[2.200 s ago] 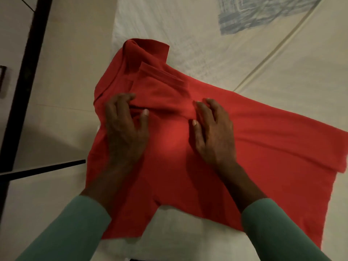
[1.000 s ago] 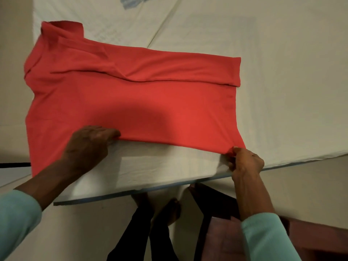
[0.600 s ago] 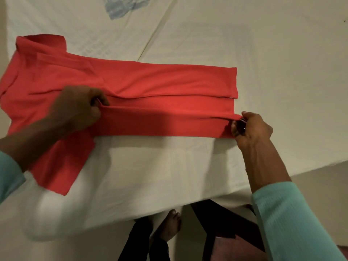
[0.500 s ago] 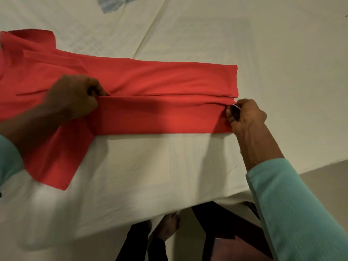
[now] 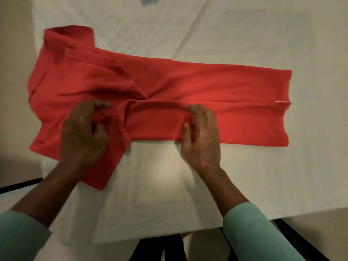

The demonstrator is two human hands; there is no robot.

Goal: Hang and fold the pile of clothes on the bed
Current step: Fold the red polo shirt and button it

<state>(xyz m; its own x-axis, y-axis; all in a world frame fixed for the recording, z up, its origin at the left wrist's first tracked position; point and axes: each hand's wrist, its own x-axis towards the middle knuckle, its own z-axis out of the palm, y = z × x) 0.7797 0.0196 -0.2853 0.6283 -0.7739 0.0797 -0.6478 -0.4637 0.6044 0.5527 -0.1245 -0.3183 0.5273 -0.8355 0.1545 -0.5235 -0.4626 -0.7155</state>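
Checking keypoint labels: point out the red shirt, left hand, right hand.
red shirt (image 5: pixel 207 83), head view, middle of the folded body.
left hand (image 5: pixel 82 132), head view, back of the hand.
right hand (image 5: pixel 203 136), head view, back of the hand.

A bed (image 5: pixel 310 166) fills most of the view, covered by a pale cream sheet (image 5: pixel 235 31) with long creases running slantwise from the top. A blue-grey patch (image 5: pixel 150 0) shows at its upper edge. Beige floor (image 5: pixel 13 72) lies at the left, crossed by a dark strip (image 5: pixel 20 183). The light is dim and warm.
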